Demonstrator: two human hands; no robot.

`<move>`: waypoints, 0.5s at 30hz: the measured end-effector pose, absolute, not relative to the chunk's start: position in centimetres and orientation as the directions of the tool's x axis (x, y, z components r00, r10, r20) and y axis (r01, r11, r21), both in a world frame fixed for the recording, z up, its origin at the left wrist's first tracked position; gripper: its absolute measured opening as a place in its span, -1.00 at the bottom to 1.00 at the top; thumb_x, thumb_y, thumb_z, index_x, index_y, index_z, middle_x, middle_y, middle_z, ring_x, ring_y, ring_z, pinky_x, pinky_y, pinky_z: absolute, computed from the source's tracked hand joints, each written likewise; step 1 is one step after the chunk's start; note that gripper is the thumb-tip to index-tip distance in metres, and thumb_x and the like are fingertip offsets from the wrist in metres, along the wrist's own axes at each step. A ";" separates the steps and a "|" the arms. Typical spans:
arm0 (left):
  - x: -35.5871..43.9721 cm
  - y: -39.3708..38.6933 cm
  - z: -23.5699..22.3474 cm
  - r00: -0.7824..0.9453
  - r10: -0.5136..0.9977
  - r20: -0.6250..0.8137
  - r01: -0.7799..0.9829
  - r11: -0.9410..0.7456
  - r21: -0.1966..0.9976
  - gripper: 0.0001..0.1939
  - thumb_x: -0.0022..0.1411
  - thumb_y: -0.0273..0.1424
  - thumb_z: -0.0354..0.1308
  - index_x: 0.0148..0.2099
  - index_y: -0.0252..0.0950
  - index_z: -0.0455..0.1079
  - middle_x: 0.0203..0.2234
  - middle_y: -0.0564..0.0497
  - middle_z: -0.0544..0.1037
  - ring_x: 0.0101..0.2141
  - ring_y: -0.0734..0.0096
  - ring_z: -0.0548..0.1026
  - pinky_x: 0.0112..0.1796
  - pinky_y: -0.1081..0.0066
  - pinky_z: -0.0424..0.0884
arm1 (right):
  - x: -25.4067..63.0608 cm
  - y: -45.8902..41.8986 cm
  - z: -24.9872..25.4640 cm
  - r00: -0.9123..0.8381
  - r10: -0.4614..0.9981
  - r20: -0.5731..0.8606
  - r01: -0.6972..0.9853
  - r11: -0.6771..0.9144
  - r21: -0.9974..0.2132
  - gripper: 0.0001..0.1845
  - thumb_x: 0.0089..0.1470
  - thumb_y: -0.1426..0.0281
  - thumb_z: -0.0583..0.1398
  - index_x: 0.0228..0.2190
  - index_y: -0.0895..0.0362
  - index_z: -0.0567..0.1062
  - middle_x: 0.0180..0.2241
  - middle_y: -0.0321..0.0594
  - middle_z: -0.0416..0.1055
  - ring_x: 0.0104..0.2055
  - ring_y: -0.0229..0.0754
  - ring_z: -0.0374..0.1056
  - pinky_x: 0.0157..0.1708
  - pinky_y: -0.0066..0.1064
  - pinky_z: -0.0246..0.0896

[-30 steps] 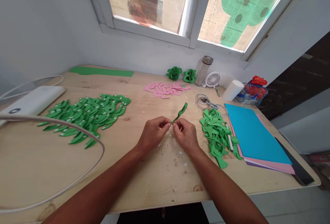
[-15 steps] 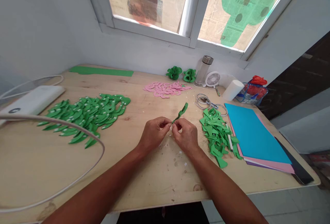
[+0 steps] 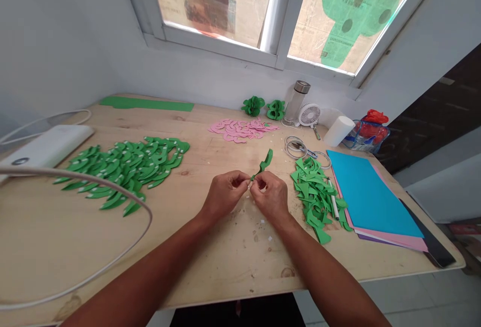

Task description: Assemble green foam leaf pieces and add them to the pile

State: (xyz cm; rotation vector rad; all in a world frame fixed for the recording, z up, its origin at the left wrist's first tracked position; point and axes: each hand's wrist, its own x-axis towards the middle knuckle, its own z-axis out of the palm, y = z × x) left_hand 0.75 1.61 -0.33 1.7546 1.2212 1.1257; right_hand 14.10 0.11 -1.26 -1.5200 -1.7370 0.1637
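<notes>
A curved green paper cutout [image 3: 266,162] stands up between my two hands over the middle of the table. My left hand [image 3: 226,192] pinches its lower end between thumb and forefinger. Touching it from the other side, my right hand [image 3: 271,193] pinches the same end with its fingertips. Tiny white bits lie on the wood below my right hand. On the left spreads a pile of green paper cutouts [image 3: 124,166], many with small white squares on them. Green paper scraps [image 3: 315,194] are heaped on the right, with a white marker [image 3: 334,201] on them.
Pink paper cutouts [image 3: 244,129] lie at the back, near two green paper flowers [image 3: 253,106]. A glass bottle [image 3: 296,104], small fan [image 3: 309,115], scissors [image 3: 296,147] and blue sheets [image 3: 372,191] are on the right. A pale cable [image 3: 145,211] loops across the left.
Both hands stay nearly in place, pinching the green cutout. The cutout has turned slightly, showing more of its face. The view has shifted a little.
</notes>
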 end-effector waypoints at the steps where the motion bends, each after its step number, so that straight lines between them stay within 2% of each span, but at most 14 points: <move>1: 0.8 1.7 -0.3 0.168 0.956 0.241 0.316 -0.283 0.905 -0.85 -0.01 -0.39 0.10 -0.48 -0.31 0.47 -0.56 0.04 0.55 -0.51 0.42 0.45 -0.45 0.49 0.31 | 14.2 0.2 -1.3 0.057 0.879 0.474 0.768 0.265 -0.583 -0.87 -0.11 0.48 0.09 -0.62 0.13 0.35 -0.60 -0.32 0.33 -0.54 -0.29 0.22 -0.49 -0.49 0.06; 8: 0.4 2.3 -0.3 0.101 0.993 0.065 0.052 -0.070 0.996 -0.88 -0.09 -0.37 0.20 -0.49 -0.33 0.48 -0.60 0.05 0.50 -0.53 0.44 0.40 -0.45 0.49 0.28 | 14.8 0.4 -1.4 0.078 0.887 0.455 0.724 0.263 -0.638 -0.88 -0.13 0.49 0.07 -0.63 0.12 0.32 -0.62 -0.36 0.27 -0.57 -0.32 0.17 -0.52 -0.50 0.03; 15: 0.1 2.9 -0.4 0.041 0.993 -0.109 -0.287 0.116 0.951 -0.79 -0.19 -0.33 0.31 -0.47 -0.36 0.47 -0.63 0.01 0.48 -0.54 0.46 0.39 -0.44 0.44 0.29 | 14.2 0.0 -1.3 -0.035 0.932 0.361 0.633 0.300 -0.713 -0.92 -0.14 0.48 0.08 -0.58 0.12 0.35 -0.61 -0.36 0.28 -0.58 -0.32 0.17 -0.54 -0.50 0.04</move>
